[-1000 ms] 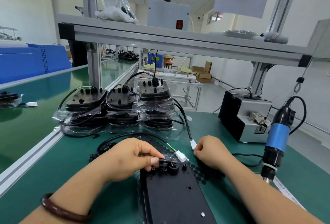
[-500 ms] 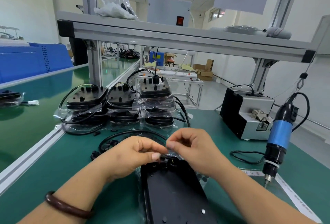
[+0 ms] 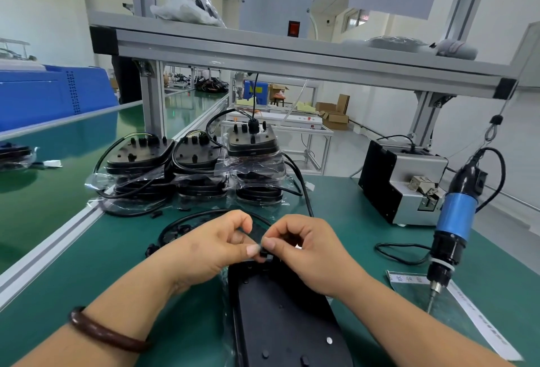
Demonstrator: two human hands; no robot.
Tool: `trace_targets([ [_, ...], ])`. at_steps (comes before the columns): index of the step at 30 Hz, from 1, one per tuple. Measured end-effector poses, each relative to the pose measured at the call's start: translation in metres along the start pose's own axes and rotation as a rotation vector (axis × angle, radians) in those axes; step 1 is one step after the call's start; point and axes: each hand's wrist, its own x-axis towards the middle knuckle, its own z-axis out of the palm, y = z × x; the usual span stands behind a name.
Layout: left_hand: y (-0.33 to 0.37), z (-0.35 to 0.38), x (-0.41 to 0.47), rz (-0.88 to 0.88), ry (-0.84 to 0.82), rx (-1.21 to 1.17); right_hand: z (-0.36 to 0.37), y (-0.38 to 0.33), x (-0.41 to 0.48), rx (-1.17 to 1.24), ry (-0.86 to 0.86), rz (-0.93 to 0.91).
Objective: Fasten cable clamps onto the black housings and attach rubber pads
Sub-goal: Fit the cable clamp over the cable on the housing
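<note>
Fingertips of left hand (image 3: 216,245) and right hand (image 3: 306,249), curled in, pinch a small black cable clamp (image 3: 264,254) between them at the far end of the black housing (image 3: 286,322) lying on the green mat (image 3: 117,264). Being tiny, it could slip or seat crooked if pressed off-line.

Both forearms (image 3: 409,322) are bare as far as they show. A dark brown, glossy bracelet (image 3: 108,334) circles the left wrist, at seven o'clock from the left hand (image 3: 216,246).

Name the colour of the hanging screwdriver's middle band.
Blue, on the screwdriver; clearest in the head view.
</note>
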Motion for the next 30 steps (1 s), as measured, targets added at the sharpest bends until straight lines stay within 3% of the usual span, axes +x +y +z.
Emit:
trace_targets([
  [11, -0.004, -0.003, 0.002, 0.014, 0.018, 0.038, -0.003, 0.003, 0.002, -0.086, -0.035, -0.099],
  [18, -0.005, -0.002, 0.004, 0.029, 0.009, 0.014, -0.003, 0.007, 0.001, -0.169, -0.054, -0.282],
  [30, -0.005, -0.002, 0.003, 0.024, 0.016, 0.023, -0.005, 0.011, 0.002, -0.106, -0.041, -0.224],
])
